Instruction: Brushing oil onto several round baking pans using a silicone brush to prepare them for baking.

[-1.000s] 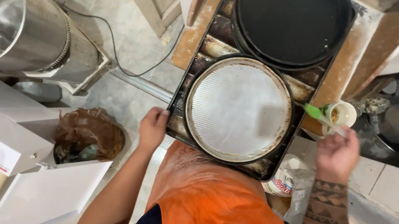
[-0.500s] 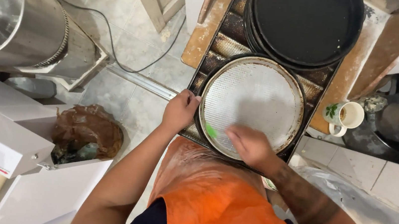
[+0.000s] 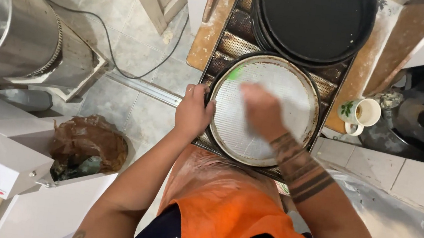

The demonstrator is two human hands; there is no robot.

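Note:
A round, pale perforated pan point(image 3: 294, 96) lies on a dark perforated tray point(image 3: 231, 41). My left hand point(image 3: 194, 112) grips the pan's left rim. Over the pan's middle is my right hand point(image 3: 260, 108), blurred by motion and closed on a green brush point(image 3: 236, 74) whose tip touches the pan's upper left. A tattooed band shows on my right forearm. An orange apron covers my front at the bottom of the view.
A stack of black round pans point(image 3: 314, 19) sits on the tray beyond the pale pan. A white mug point(image 3: 364, 112) stands to the right on a floured wooden ledge. A large steel drum point(image 3: 10, 21) is at left, with a brown-lined bin point(image 3: 86, 144) below it.
My right hand went from the mug at the right to the pan with the green brush and has swept it from the lower left to the upper left. My left hand moved onto the pan's rim.

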